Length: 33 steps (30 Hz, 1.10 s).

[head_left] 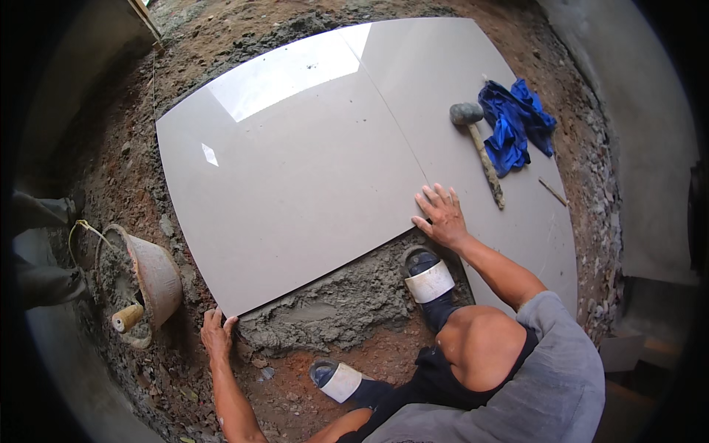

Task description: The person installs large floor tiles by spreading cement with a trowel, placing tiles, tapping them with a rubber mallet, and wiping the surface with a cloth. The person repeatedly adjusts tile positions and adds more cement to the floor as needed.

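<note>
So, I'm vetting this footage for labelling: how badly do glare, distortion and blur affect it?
Head view: white glare washes out part of the large, glossy, light-grey tile; same head view: its far and left edges bow outward, and the picture's corners fall to black; head view again: the bare left hand, bare right hand and dark-headed, wooden-handled mallet show no obvious blur.

The left tile (288,207) is smooth and glossy, the mortar (321,314) rough.

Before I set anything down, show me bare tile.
Mostly bare: the glossy grey left tile beyond the left hand and right hand, and the grey right tile beyond the dark-headed mallet. Crowded: around that mallet, the crumpled blue cloth and thin stick.
</note>
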{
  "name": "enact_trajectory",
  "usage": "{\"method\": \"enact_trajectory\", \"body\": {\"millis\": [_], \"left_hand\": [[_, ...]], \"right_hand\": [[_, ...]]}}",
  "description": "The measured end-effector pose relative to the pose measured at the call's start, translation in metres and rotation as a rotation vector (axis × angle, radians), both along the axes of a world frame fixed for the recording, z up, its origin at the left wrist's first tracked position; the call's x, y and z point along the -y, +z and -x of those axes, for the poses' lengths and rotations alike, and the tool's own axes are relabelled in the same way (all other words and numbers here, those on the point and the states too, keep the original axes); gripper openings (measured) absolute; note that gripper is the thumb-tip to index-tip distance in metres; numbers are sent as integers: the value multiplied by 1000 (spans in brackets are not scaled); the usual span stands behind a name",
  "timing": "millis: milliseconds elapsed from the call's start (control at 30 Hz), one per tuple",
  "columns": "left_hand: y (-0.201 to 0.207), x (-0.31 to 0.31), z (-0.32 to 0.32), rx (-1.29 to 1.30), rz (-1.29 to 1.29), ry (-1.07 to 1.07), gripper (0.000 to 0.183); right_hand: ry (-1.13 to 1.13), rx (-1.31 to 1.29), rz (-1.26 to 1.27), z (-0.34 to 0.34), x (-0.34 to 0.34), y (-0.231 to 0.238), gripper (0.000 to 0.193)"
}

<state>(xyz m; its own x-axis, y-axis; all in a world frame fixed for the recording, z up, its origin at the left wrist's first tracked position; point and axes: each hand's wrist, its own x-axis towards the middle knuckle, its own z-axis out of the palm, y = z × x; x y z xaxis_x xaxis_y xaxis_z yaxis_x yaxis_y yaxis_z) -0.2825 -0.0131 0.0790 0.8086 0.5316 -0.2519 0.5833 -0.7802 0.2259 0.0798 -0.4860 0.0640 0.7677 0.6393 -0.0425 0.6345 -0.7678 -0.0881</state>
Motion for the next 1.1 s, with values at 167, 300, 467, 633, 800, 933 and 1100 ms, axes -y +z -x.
{"method": "enact_trajectory", "body": {"millis": [167, 300, 467, 633, 800, 933, 1100], "left_hand": [[-4, -4, 2, 38, 93, 39, 52], [-6, -9, 4, 101, 151, 85, 59], [-11, -13, 10, 82, 117, 84, 62], [-14, -12, 13, 37, 30, 104, 68], [-8, -5, 3, 24, -33, 88, 75], [-3, -7, 12, -16, 54, 257, 79], [33, -26, 76, 0, 136, 516, 62]], "right_hand": [[6, -11, 13, -3, -3, 7, 53], [14, -12, -9, -7, -6, 10, 52], [13, -30, -11, -11, -10, 8, 52], [10, -44, 6, -7, -9, 7, 54], [-24, -42, 8, -7, -7, 5, 55], [-4, -23, 20, -8, 1, -5, 47], [-135, 88, 114, -23, 52, -15, 54]]}}
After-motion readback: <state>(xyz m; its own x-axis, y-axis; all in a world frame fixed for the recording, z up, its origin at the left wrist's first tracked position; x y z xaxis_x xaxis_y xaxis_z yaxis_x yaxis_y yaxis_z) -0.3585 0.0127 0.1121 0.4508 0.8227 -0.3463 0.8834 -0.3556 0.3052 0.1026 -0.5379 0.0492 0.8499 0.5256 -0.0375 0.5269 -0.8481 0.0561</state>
